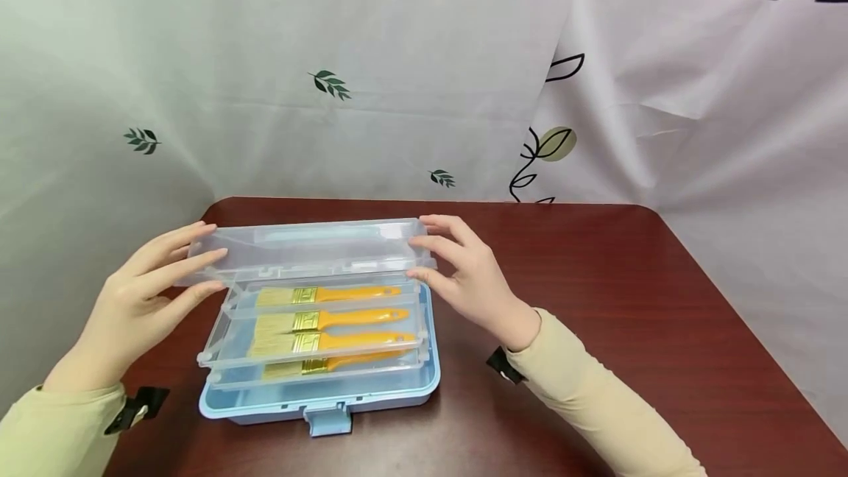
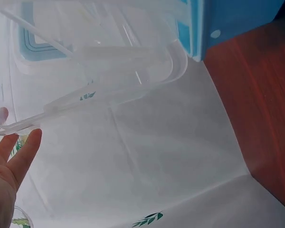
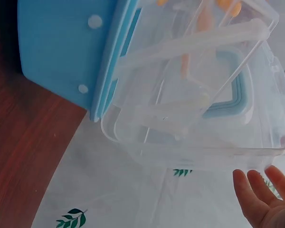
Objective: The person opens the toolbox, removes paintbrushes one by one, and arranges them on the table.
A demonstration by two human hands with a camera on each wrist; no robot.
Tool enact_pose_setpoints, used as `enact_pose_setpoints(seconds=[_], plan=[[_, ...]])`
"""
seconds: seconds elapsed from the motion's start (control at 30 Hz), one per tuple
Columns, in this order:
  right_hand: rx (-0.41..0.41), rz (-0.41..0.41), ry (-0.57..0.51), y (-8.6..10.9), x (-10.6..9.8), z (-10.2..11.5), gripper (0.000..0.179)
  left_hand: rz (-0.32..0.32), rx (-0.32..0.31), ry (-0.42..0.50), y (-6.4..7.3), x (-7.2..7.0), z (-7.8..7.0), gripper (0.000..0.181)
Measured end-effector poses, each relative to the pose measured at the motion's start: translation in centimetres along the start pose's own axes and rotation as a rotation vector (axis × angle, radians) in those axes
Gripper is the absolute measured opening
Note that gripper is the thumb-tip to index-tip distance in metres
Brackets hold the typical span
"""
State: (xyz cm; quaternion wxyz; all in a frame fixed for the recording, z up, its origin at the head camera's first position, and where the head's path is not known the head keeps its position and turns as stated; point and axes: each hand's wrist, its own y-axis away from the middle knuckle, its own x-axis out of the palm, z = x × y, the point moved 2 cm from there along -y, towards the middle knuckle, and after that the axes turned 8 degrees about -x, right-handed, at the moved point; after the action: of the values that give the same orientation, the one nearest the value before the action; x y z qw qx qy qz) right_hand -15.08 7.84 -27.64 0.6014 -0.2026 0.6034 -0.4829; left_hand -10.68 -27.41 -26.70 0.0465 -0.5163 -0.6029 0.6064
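Note:
A light blue toolbox (image 1: 265,409) with raised clear trays (image 1: 228,337) stands on the table. Several paintbrushes (image 1: 331,342) with yellow handles and pale bristles lie in the trays and base, bristles to the left. Behind them the clear lid (image 1: 318,245) is raised, still joined at the box's back. My left hand (image 1: 149,285) holds the lid's left end, fingers spread along it. At the other end, my right hand (image 1: 467,271) grips the lid's edge between thumb and fingers. The left wrist view shows the left fingertips (image 2: 27,149) against the lid's rim; some fingers are out of frame.
A blue latch (image 1: 329,419) hangs from the toolbox's front. The dark red wooden table (image 1: 596,330) extends to the right of the box. White cloth (image 1: 397,35) with leaf prints hangs behind the table's far edge. Each wrist wears a black strap (image 1: 505,365).

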Motion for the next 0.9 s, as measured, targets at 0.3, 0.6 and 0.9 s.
enact_pose_setpoints(seconds=[0.3,0.6,0.9], plan=[[0.08,0.014,-0.015,-1.2,0.2,-1.2,0.032,0.023,-0.009,-0.001,-1.4,0.5,1.5,0.058],[0.164,0.057,-0.028,-2.3,0.4,-2.3,0.03,0.015,-0.024,-0.041,-2.3,1.1,2.9,0.058],[0.317,0.101,-0.12,-3.2,0.8,-3.7,0.029,0.091,-0.091,-0.111,-3.5,1.3,3.7,0.042]])
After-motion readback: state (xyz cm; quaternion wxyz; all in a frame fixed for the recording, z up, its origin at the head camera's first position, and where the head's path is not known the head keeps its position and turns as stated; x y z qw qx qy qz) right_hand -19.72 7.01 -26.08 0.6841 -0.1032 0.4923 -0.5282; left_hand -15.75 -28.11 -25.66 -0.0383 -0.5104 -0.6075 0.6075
